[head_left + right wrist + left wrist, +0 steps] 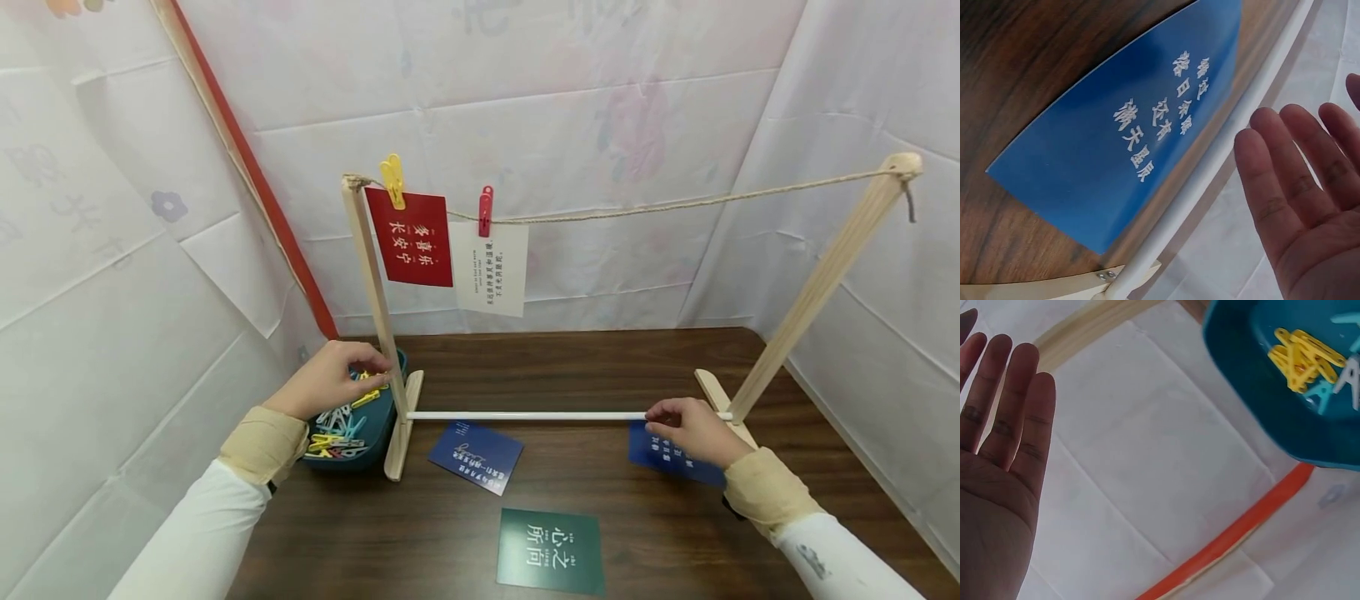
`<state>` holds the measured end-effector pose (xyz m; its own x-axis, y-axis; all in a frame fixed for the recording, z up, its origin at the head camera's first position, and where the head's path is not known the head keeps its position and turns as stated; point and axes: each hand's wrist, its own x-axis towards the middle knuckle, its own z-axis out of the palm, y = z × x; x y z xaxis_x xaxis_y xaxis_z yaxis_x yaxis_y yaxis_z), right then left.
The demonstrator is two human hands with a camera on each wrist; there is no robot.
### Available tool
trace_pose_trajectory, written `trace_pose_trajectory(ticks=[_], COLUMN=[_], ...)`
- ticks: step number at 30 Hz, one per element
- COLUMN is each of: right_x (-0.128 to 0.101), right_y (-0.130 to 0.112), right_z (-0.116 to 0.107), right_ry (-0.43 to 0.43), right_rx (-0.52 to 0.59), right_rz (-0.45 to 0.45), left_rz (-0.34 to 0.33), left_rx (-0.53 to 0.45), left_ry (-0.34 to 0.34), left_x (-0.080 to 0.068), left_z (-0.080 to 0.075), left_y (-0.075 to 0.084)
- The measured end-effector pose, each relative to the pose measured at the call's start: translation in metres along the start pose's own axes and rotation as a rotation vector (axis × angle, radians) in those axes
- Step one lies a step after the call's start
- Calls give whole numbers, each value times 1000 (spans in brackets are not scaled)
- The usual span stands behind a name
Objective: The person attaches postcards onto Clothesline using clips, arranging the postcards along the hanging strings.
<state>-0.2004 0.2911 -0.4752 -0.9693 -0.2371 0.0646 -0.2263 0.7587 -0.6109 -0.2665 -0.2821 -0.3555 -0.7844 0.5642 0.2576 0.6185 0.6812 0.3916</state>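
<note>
- Fingers of left hand (pixel 330 379), slightly apart, partly hide teal plastic basket (pixel 377 437) beside pale wooden post (pixel 377 292).
- Right hand (pixel 693 429), its fingers also slightly apart, partly hides blue rectangular card (pixel 670 458).

The left hand (pixel 339 381) hovers beyond the left end of the white rod (pixel 525 415), the right hand (pixel 696 429) near its right end, both with fingers loosely extended.

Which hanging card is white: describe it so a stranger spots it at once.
Find the wooden frame with a rope strung across its top. Near the rope's left end hangs a red card. Beside it, the white card is set apart by its pale face, dark writing and red clip.
</note>
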Motion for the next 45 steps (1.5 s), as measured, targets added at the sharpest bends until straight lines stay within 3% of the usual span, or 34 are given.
trace_pose_trajectory(ticks=[9,15,23,30,37,45], right_x=[-5,-6,-11,-11,-11,-14], right_y=[6,10,9,15,13,4], right_z=[4,8,14,19,22,24], right_ry=[-40,-55,-106,-122,-129,-147], right_rx=[-7,-55,-115,-201,-193,-207], right_rz=[6,-3,-27,0,-17,-59], left_rz=[-56,-120,-168,-244,-297,-388], left_rx=[9,-15,22,103,186,217], left_ry=[-60,-104,-178,-220,-260,-316], left_x=[-9,-13,-17,-11,-2,11], left_z=[6,12,26,33,40,47], left_y=[-21,-36,-56,-67,-75,-79])
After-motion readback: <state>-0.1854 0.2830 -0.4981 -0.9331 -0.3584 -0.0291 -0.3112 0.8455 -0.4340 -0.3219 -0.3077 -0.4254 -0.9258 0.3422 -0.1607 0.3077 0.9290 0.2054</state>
